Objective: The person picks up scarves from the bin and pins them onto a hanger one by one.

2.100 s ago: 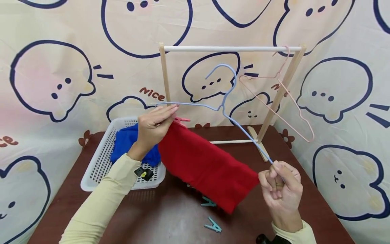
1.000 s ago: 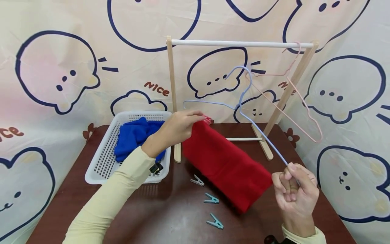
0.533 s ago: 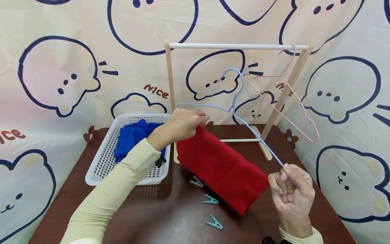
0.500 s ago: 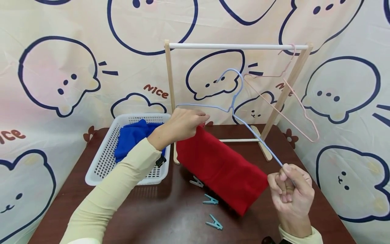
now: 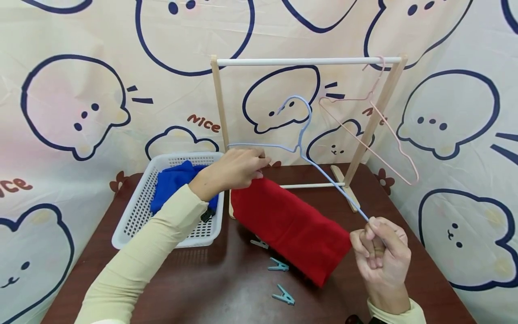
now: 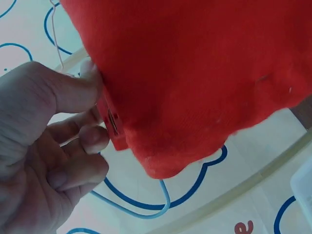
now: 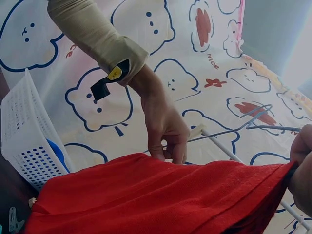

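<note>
1. Cloth (image 5: pixel 291 227) in solid red stretches between your two hands, lifted above the dark brown counter (image 5: pixel 226 279) and in front of the wooden rack (image 5: pixel 299 61), its upper edge sloping down toward your right.
2. Your left hand (image 5: pixel 238 167) is at the cloth's upper left corner, thumb and fingers curled in to pinch a red clip (image 6: pixel 113 122) at that edge. I cannot tell whether the clip also bites onto the hanger.
3. Your right hand (image 5: pixel 384 252) is tightly curled, gripping the lower right end of the blue hanger (image 5: pixel 298 147) together with the cloth's right corner.
4. You have that hanger tilted, hook upward, with its left arm passing behind your left hand.
5. Below the cloth, you have an upper teal clip (image 5: pixel 278 264) and a nearer teal clip (image 5: pixel 284 295) on the counter, plus a pale clip (image 5: pixel 259 243) partly hidden by the cloth.
6. On your left, a white basket (image 5: pixel 135 207) holds blue fabric (image 5: pixel 171 180); a pink hanger (image 5: pixel 371 96) hangs near the rack's right post.
</note>
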`<control>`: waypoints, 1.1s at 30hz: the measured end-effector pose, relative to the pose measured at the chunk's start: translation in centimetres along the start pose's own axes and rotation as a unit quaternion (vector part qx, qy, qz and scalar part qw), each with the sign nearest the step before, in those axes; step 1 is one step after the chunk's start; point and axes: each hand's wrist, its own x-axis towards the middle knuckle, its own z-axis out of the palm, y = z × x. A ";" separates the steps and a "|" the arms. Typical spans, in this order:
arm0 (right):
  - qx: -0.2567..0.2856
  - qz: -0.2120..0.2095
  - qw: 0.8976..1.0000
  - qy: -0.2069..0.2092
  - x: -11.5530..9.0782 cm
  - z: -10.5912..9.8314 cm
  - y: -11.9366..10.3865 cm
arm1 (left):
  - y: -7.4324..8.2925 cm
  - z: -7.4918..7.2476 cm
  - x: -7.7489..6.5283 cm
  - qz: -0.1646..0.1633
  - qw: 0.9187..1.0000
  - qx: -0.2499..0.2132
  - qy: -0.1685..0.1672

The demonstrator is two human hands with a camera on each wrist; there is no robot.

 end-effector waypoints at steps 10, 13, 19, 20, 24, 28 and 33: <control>-0.004 0.010 1.000 -0.006 0.0 -0.3 0.0 | -0.7 0.0 -0.8 0.007 0.998 -0.020 -0.063; -0.011 0.012 1.000 -0.002 0.0 -0.4 0.0 | -0.8 0.0 -1.0 -0.012 0.994 -0.042 -0.098; -0.021 0.012 1.000 0.000 -0.4 -0.6 0.1 | -0.8 0.3 -1.5 -0.037 0.990 -0.077 -0.115; -0.022 0.011 1.000 -0.001 -0.4 -0.6 0.1 | -0.8 0.4 -1.6 -0.037 0.991 -0.078 -0.104; -0.021 0.005 1.000 0.001 -0.3 -0.6 0.1 | -0.7 0.4 -2.1 -0.025 0.996 -0.075 -0.042; -0.019 -0.001 1.000 0.011 -0.3 -0.6 -0.1 | -0.6 0.7 -3.0 0.001 0.998 -0.062 0.009; -0.015 -0.006 1.000 0.016 -0.2 -0.6 -0.4 | -1.0 0.9 -3.5 0.020 0.991 -0.114 0.072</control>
